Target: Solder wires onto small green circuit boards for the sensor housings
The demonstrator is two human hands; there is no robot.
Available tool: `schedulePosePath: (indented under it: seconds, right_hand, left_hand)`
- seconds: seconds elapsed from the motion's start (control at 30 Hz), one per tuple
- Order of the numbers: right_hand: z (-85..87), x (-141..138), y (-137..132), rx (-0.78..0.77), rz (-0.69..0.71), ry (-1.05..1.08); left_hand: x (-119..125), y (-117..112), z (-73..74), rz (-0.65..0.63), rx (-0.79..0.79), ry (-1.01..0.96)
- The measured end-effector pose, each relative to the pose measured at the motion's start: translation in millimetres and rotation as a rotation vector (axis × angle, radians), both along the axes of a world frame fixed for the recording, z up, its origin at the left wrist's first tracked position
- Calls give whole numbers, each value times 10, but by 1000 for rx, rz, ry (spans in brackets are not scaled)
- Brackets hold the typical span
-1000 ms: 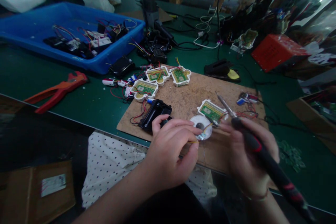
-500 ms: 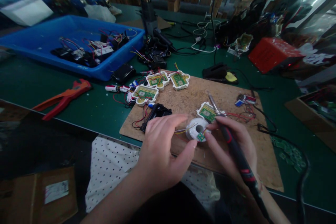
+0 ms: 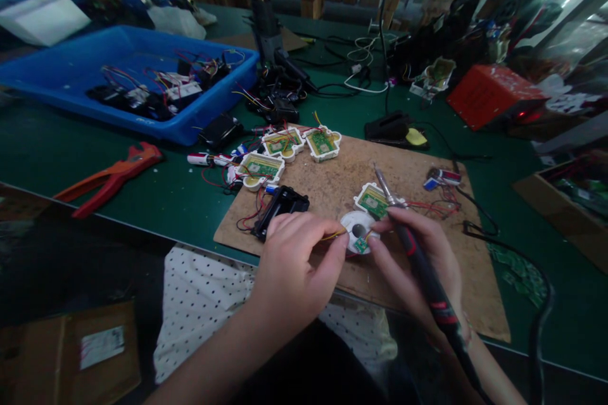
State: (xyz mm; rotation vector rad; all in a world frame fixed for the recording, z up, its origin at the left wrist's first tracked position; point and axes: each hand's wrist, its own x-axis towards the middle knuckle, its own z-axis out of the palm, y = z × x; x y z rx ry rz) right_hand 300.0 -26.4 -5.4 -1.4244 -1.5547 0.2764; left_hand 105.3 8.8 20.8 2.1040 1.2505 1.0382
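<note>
Green surface [image 3: 185, 218], brown mat [image 3: 344, 180] on top, its near edge just below the hands. Bare mat beyond the spool, but a black case [image 3: 284, 207] crowds the left hand [image 3: 295, 262]. Right hand [image 3: 441, 256] has its fingers round the iron [image 3: 430, 288], long axis slanting away, tip pointing past the spool. White spool [image 3: 348, 223] sits between both hands. Tiny chip [image 3: 361, 245] rests on its near side, right hand closer. Left fingers are pinched on a yellow wire [image 3: 331, 237], chip just to their right.
</note>
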Motion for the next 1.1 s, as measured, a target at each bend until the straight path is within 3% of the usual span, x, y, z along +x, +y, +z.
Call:
schedulePosePath:
  seconds: [0.2,0.47,0.6,0.77,0.97,1.1]
  right_hand:
    - [-9,14,-7,6,18,-4]
    - [-36,20,-11,-9,32,10]
    - [-47,14,-12,-18,29,17]
    - [-32,-3,-19,-11,-1,120]
    - [-6,29,-56,249,-295,349]
    - [-69,81,-16,332,-518,493]
  left_hand:
    - [-6,-33,-6,-51,-9,-14]
    - [-13,-44,-56,-130,92,-12]
    - [0,-29,-87,-219,29,-23]
    - [-3,-28,-108,-209,-6,-50]
    - [13,-29,-130,-194,-13,-93]
    - [17,-26,-136,-189,0,-104]
